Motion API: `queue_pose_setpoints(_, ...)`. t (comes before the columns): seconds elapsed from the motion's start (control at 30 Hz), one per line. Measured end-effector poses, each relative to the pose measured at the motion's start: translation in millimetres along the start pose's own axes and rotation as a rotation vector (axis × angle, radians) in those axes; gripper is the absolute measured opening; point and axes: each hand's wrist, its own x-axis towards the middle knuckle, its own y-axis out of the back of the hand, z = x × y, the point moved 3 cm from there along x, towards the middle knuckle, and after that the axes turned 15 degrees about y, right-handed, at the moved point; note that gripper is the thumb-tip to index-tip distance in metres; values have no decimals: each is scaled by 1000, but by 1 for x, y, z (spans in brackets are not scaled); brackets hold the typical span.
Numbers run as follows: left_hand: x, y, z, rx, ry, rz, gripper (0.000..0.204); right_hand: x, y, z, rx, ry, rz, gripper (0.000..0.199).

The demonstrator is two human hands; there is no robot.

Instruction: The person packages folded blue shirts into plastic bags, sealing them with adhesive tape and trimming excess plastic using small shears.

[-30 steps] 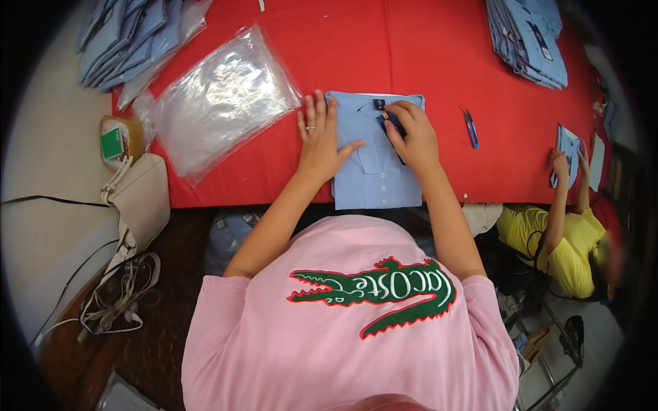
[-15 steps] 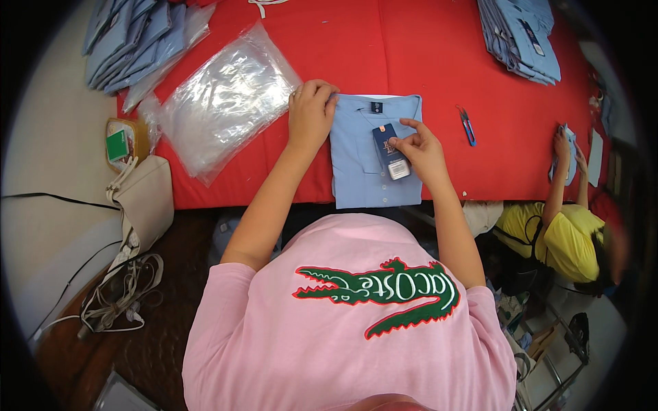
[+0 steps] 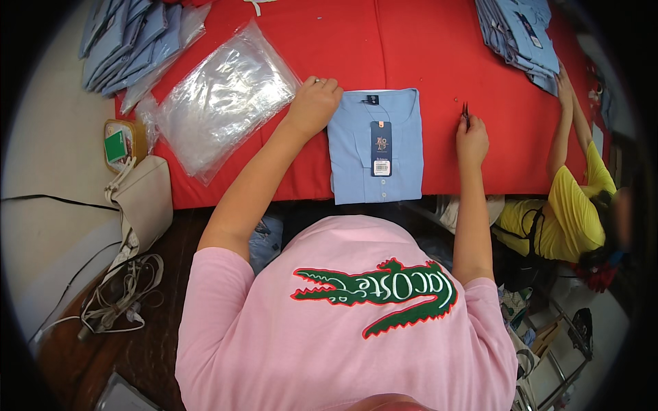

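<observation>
A folded light-blue shirt (image 3: 404, 151) lies on the red-covered table in front of me. A dark-blue hang tag (image 3: 381, 147) rests flat down its front, its thin string looping up to the collar. At the shirt's upper left corner is my left hand (image 3: 314, 108), its fingers curled together; whatever may be in them is hidden. My right hand (image 3: 473, 145), to the right of the shirt, is closed around small thread snips (image 3: 466, 113) whose dark points stick out past the fingers.
Clear plastic bags (image 3: 226, 103) lie left of my left hand. Blue shirts are stacked at the far left (image 3: 130, 44) and far right (image 3: 521, 41). A person in yellow (image 3: 576, 212) reaches to the right stack. A beige bag (image 3: 145, 198) hangs by the left edge.
My right hand has let go of the hang tag, moved right and taken up the thread snips. The tag now lies straight. The other person's hands have moved up to the right stack.
</observation>
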Motion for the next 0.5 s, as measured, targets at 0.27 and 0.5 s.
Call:
queue_pose_setpoints(0.27,-3,5,-10,-244,261,-88,11,49,5,-201,1503,-460,-235,26)
queue_pose_setpoints(0.5,-1,8,-20,-347,336,-218,14,43,-4,-241,889,-115,-383,35)
